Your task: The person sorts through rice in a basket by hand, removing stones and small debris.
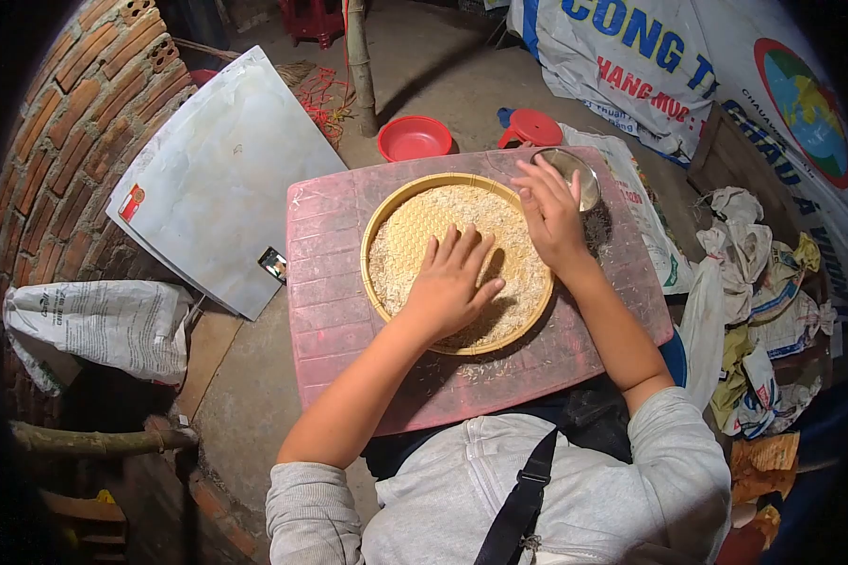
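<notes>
A round woven bamboo tray (485, 349) sits on a pink plastic table (325, 282). Pale rice-like grain (528, 273) is spread over it, and bare weave shows at the upper left. My left hand (454, 287) is over the middle of the tray, palm down and fingers spread, holding nothing. At the tray's right rim my right hand (554, 218) is raised with its fingers stretched out, also holding nothing. Behind those fingers stands a round metal bowl (586, 179), partly hidden by them. Loose grains are scattered on the table below the tray's near rim.
Beyond the table's far edge are a red basin (415, 139) and a red lid-like object (537, 126). Large pale boards (226, 179) lean by the brick wall (75, 141) at left. Crumpled sacks (763, 282) are heaped at right. A wooden post (360, 75) rises behind.
</notes>
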A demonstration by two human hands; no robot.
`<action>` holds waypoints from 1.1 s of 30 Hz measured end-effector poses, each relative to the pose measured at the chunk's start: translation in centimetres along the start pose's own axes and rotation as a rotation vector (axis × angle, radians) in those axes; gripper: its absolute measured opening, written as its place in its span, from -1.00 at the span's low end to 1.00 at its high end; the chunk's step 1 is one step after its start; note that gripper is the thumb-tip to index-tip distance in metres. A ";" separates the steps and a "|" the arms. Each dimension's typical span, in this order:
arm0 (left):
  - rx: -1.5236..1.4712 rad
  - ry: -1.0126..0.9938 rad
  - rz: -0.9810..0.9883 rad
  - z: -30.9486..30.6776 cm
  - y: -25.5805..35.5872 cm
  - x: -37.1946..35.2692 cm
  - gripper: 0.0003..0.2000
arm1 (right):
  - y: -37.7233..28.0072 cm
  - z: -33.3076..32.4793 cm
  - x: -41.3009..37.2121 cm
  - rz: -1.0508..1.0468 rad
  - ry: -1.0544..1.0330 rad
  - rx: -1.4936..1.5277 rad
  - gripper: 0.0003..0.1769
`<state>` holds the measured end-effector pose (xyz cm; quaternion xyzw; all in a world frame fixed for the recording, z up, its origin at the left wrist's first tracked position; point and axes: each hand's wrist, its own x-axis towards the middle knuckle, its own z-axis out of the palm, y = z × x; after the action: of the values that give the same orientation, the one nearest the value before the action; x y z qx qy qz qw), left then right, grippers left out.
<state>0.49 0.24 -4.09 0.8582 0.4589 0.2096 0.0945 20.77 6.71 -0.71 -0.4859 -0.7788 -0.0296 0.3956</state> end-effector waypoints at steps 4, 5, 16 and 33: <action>0.031 -0.066 0.239 0.9 0.4 -0.7 -0.42 | -1.2 0.2 -0.4 -0.107 0.004 0.118 -0.71; 0.029 -0.066 0.239 0.8 0.5 -0.6 -0.42 | -1.4 0.3 -0.5 -0.119 -0.023 0.168 -0.72; -0.153 -0.093 0.324 -1.0 0.1 0.2 -0.71 | -1.7 0.6 -0.8 -0.175 -0.124 0.252 -0.73; -0.367 0.289 0.287 -2.7 0.1 0.2 -0.57 | -3.4 5.0 -5.8 0.968 -0.838 1.872 -0.61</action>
<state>-0.54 0.28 -1.56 0.8442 0.2957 0.4209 0.1512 16.36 2.85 -6.72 -0.2209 -0.2960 0.8857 0.2814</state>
